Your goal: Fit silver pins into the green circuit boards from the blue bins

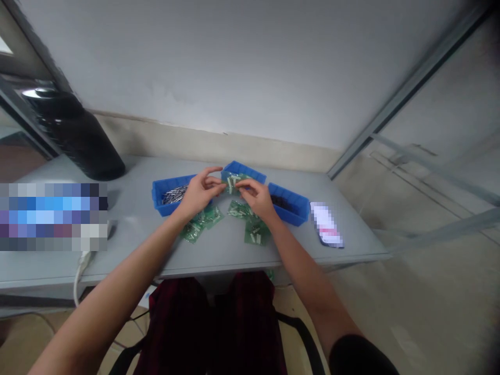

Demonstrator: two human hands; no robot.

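Between my hands is a small see-through green plastic bag (230, 184) with white pieces inside. My left hand (201, 191) pinches its left edge between thumb and fingers, with the index finger raised above. At the right edge, my right hand (258, 198) grips the bag with thumb and fingertips. More filled green bags (193, 229) lie on the table below my left hand. Another filled bag (239, 209) and a bag with white pieces (255, 233) rest by my right hand.
Three blue bins stand behind: the left bin (159, 203) with metal pins, the middle bin (245, 169) partly hidden, the right bin (295, 212) with dark parts. A phone (327, 225) lies right. A black bottle (80, 135) and a blurred-out screen (50, 216) are left.
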